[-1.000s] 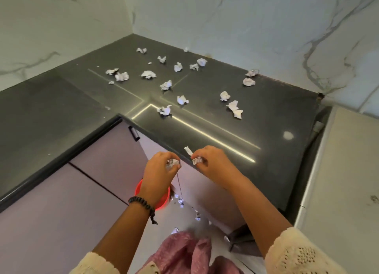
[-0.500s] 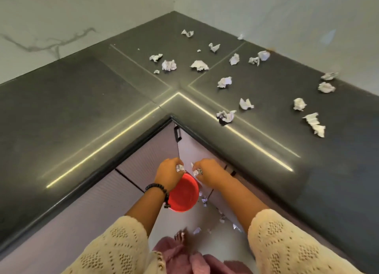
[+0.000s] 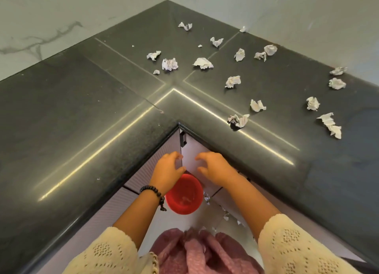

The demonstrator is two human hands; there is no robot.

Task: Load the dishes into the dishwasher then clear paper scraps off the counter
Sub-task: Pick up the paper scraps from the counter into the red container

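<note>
A dark L-shaped counter [image 3: 86, 113] wraps an inside corner; its left leg lies bare, its front edge running diagonally down to the lower left. Below that edge, the left hand [image 3: 167, 172], a beaded bracelet [image 3: 152, 192] at its wrist, hangs with fingers loosely spread and holds nothing. Just under it on the pale floor stands one red bowl [image 3: 184, 194], with a few small paper bits [image 3: 225, 217] scattered to its right. The right hand [image 3: 215, 168] hovers beside the left, fingers likewise relaxed and holding nothing, in front of the corner cabinet door [image 3: 190, 157]. About nineteen crumpled paper scraps [image 3: 232, 81] lie over the counter's back corner and right leg, the nearest one [image 3: 239, 120] just behind the front edge, well apart from both hands.
</note>
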